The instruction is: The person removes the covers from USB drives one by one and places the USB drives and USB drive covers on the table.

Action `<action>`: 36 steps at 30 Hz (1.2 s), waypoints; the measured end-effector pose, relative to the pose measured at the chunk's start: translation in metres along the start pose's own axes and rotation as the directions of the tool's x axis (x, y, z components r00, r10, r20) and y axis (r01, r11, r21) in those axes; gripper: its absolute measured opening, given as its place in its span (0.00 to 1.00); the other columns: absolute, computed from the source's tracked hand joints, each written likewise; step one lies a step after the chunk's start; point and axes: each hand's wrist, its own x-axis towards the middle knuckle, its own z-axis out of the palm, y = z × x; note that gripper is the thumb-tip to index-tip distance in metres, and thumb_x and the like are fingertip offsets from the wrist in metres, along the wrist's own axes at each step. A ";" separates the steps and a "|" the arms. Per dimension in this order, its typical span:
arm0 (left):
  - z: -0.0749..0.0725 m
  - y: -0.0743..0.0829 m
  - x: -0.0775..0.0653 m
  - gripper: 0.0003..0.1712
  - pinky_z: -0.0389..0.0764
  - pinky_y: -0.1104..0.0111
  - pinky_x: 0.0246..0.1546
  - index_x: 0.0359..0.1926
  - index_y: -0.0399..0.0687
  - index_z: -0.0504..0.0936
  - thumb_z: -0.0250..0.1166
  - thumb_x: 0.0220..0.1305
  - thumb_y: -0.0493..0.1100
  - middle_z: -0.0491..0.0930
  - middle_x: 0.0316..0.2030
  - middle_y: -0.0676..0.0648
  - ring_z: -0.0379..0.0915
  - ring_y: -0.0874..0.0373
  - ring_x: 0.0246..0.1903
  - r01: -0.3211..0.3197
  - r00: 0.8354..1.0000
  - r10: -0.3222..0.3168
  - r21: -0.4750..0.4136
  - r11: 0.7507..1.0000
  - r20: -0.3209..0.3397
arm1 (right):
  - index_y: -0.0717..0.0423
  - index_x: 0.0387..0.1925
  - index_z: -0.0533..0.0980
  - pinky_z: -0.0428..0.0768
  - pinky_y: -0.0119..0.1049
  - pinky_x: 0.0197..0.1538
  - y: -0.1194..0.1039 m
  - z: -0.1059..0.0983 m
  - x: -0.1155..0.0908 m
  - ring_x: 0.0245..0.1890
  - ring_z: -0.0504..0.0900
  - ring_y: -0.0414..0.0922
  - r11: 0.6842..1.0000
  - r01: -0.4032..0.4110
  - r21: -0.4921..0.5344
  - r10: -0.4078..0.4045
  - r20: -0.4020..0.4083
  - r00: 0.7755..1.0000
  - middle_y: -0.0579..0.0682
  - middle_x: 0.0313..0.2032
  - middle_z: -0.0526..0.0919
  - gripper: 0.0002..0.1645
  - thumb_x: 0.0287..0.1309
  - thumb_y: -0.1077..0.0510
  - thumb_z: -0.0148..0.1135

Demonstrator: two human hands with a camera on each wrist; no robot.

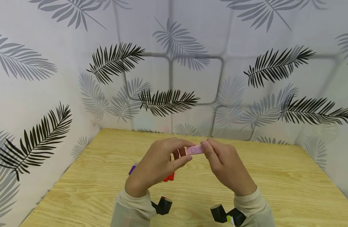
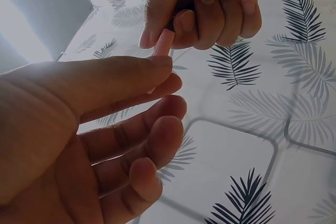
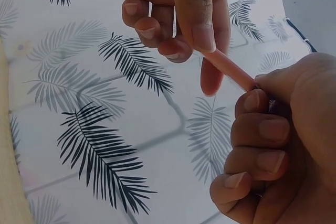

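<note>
In the head view a small pink USB flash drive (image 1: 195,150), flat with a round mark on its face, is held up above the table between both hands. My right hand (image 1: 226,164) grips its right end between thumb and curled fingers, hiding that end. The left hand (image 1: 159,160) has its thumb and forefinger at the drive's left end, pinching it along the edges. The left wrist view shows the pink drive (image 2: 164,43) running from the left thumb to the right hand (image 2: 210,11). In the right wrist view the pink drive (image 3: 231,69) slants between the two hands.
Behind the left hand, red pieces (image 1: 171,176) and a purple piece (image 1: 132,169) lie on the wooden table (image 1: 276,176), partly hidden. A leaf-patterned covering (image 1: 191,78) rises behind the table and at its sides. Black camera mounts (image 1: 163,205) sit at the wrists.
</note>
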 end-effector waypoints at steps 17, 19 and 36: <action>-0.006 -0.004 -0.003 0.10 0.73 0.74 0.27 0.44 0.49 0.85 0.69 0.61 0.41 0.77 0.25 0.58 0.70 0.68 0.24 -0.005 1.000 0.006 0.042 0.999 -0.013 | 0.49 0.21 0.67 0.53 0.26 0.16 -0.001 0.004 0.000 0.14 0.51 0.29 1.000 -0.001 -0.002 0.001 0.044 0.999 0.34 0.16 0.54 0.18 0.71 0.61 0.49; -0.007 -0.004 -0.004 0.10 0.74 0.74 0.27 0.44 0.50 0.85 0.69 0.60 0.41 0.77 0.25 0.59 0.70 0.68 0.25 0.003 1.000 -0.003 0.035 0.999 -0.011 | 0.49 0.21 0.67 0.54 0.26 0.17 -0.001 0.004 0.000 0.14 0.51 0.29 1.000 -0.002 -0.004 0.002 0.046 0.999 0.34 0.16 0.54 0.18 0.71 0.61 0.49; -0.009 -0.004 -0.006 0.10 0.74 0.74 0.26 0.43 0.50 0.85 0.70 0.58 0.40 0.78 0.27 0.59 0.71 0.68 0.26 0.023 1.000 -0.023 0.030 0.999 0.004 | 0.47 0.20 0.65 0.53 0.26 0.16 -0.002 0.005 0.001 0.13 0.50 0.29 1.000 -0.016 -0.002 0.016 0.031 0.999 0.34 0.16 0.54 0.20 0.72 0.60 0.49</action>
